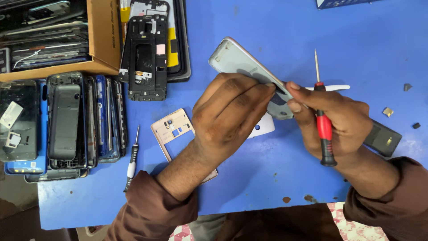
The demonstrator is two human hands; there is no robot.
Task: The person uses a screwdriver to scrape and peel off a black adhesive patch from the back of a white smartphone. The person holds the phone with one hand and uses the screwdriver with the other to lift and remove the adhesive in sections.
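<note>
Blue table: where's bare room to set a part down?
Bare blue table at top right, above the phone shell and red screwdriver; also the front edge by the white-handled screwdriver. Crowded at left: phone stack, cardboard box.

Pale grey phone shell [236, 60] tilted on edge; red-handled screwdriver [324, 120] upright.
</note>
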